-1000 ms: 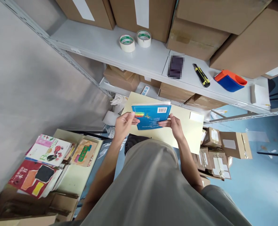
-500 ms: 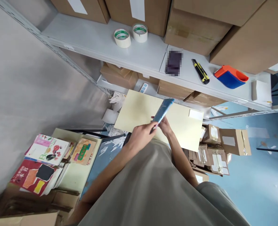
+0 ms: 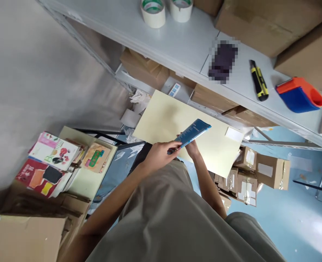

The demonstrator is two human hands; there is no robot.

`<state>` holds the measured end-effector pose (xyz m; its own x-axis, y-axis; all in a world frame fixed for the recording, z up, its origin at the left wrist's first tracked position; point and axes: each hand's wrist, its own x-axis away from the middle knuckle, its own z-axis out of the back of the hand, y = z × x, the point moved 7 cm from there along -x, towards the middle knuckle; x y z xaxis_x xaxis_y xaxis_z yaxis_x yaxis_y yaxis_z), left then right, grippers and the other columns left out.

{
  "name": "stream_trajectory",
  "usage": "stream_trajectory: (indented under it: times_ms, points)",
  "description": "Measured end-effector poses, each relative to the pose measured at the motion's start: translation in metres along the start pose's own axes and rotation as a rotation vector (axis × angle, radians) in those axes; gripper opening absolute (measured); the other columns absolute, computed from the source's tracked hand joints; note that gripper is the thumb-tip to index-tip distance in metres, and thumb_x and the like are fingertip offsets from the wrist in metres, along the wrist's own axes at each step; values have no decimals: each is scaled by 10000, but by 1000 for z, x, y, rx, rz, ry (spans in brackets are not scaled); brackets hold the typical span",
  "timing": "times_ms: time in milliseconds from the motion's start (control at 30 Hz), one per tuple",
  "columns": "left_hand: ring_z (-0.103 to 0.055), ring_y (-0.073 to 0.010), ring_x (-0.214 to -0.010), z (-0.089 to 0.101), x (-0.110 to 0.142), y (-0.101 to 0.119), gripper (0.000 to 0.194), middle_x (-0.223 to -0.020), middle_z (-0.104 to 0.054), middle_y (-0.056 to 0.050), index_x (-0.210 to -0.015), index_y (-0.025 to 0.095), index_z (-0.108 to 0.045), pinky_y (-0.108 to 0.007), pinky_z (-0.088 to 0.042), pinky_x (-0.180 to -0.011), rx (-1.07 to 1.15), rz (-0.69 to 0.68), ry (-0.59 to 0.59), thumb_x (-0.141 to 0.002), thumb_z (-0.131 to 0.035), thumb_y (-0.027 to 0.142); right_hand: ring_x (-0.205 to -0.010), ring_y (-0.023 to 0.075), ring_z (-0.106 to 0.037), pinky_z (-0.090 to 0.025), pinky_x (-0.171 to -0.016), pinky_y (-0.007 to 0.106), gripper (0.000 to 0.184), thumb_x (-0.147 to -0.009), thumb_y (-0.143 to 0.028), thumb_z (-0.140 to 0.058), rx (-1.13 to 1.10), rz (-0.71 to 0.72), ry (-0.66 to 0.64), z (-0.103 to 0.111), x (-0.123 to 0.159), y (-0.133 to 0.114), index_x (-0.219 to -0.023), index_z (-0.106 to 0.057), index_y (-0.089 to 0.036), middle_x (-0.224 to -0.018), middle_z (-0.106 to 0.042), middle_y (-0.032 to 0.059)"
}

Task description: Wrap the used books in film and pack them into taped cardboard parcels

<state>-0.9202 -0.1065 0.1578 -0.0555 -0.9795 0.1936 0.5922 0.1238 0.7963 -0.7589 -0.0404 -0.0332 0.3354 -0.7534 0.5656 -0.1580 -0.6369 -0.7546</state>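
A thin blue book is held tilted above the pale yellow tabletop, its cover seen at a steep slant. My left hand is closed on its near left end, thumb on top. From below and to the right, my right hand supports the same book; its fingers are mostly hidden behind it. A white label lies on the right part of the tabletop.
The grey shelf ahead carries tape rolls, a yellow-black utility knife and an orange-blue tape dispenser. Stacked books stand at the left. Cardboard boxes are piled on the floor at right.
The blue book has turned from its barcoded back facing up to a slanted, edge-on pose. My left hand has shifted right with it. The view has turned slightly and moved closer to the shelf.
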Motion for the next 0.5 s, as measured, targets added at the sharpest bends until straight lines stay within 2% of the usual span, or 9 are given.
stream_trajectory:
  times_ms: [133, 267, 367, 500]
  points:
    - [-871, -245, -1040, 8, -1, -64, 289, -1174, -898, -37, -1242, 274, -818, -323, -688, -925, 204, 118, 84, -1090, -647, 451, -941, 209, -770, -643, -957, 369, 526, -676, -614, -981, 123, 0, 105, 14, -15, 2, -949, -728, -242, -893, -793, 5]
    - [-864, -264, -1056, 14, -14, -127, 357, -1188, -887, -93, -1230, 235, -766, -341, -688, -936, 338, 201, 186, -1085, -644, 537, -949, 223, -761, -649, -947, 404, 578, -676, -644, -974, 155, 27, 170, 10, -25, 6, -1009, -743, -232, -987, -822, 47]
    - [-861, -273, -1039, 23, -36, -179, 322, -1225, -874, -120, -1205, 211, -772, -347, -671, -937, 292, 287, 243, -1064, -651, 474, -941, 244, -756, -648, -872, 404, 589, -667, -658, -966, 202, 26, 213, -5, -40, 14, -1001, -746, -225, -993, -831, 73]
    - [-847, -273, -1097, 36, -74, -243, 275, -1243, -879, -104, -1205, 204, -817, -349, -639, -1019, 201, 402, 231, -1028, -631, 304, -930, 240, -751, -645, -849, 390, 567, -639, -621, -953, 234, 15, 263, -28, -74, 25, -982, -764, -212, -965, -824, 61]
